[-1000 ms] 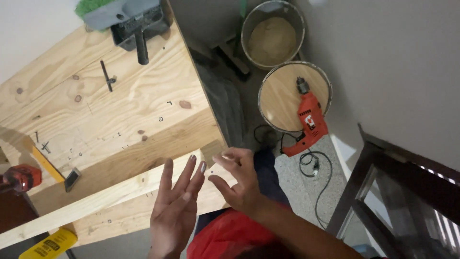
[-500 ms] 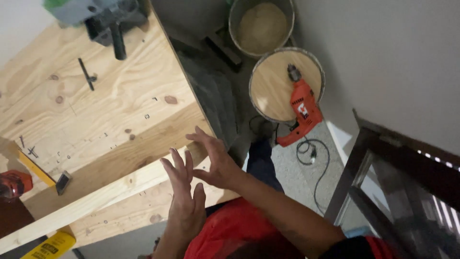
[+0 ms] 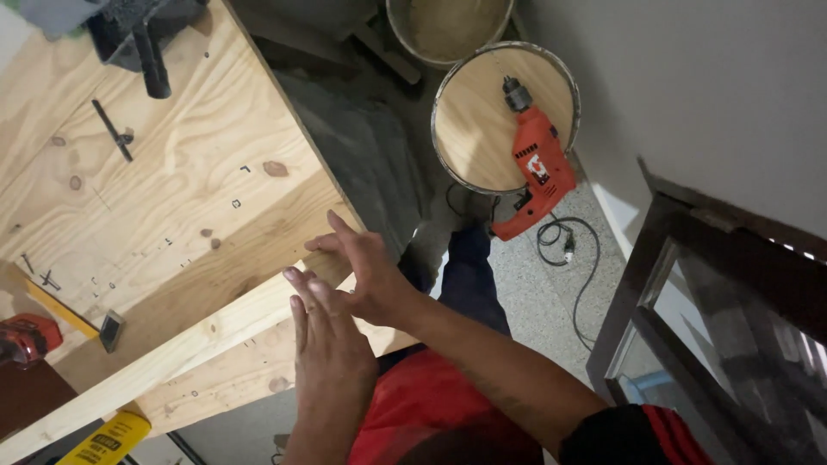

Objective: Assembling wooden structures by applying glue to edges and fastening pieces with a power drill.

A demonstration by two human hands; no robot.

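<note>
My left hand [image 3: 326, 343] is flat with its fingers stretched out, over the near end of a long pale wooden plank [image 3: 172, 362]. My right hand [image 3: 366, 274] lies across it, palm against my left fingers, and reaches the corner of the plywood workbench [image 3: 172, 172]. Neither hand holds anything. The plank lies slantwise along the bench's near edge. My red shirt and dark trousers show below the hands.
An orange electric drill [image 3: 538, 172] lies on a round wood-topped drum [image 3: 465, 112], its cord [image 3: 568, 250] on the speckled floor. A second bucket [image 3: 448, 26] stands behind. On the bench are a black vise [image 3: 146, 34], a yellow-handled tool [image 3: 60, 310], a red tool [image 3: 26, 336] and a yellow level [image 3: 103, 439]. A dark wooden frame [image 3: 689, 301] stands at right.
My hands were apart with fingers spread; they have come together, the right palm sliding across the left fingers. The view has shifted a little.
</note>
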